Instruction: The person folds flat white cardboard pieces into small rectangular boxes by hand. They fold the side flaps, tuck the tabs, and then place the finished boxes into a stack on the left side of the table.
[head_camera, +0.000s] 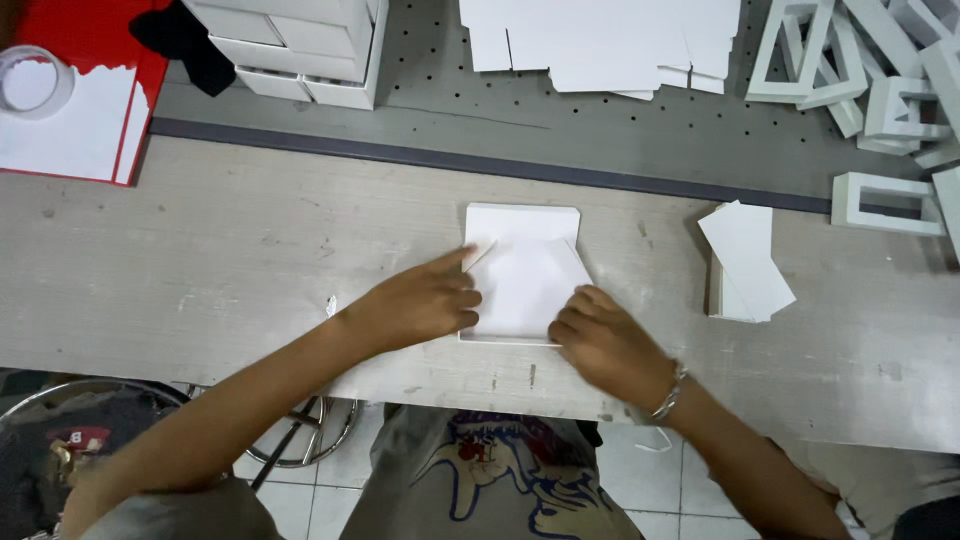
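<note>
Both hands low, near bench (200, 280) edge. Left hand (425, 303): grip loose, forefinger out, pressing left flap of white card (520, 270), nothing clasped. Card lies flat mid-bench, one piece, two flaps folded in. Right hand (605, 345): fingers curled, pinning card's lower right corner. Risk, I judge: uneven press skews crease; card could slide on smooth bench. Right of it, one small card stack (748, 262); further right, heaped frames (885, 70), count unclear.
</note>
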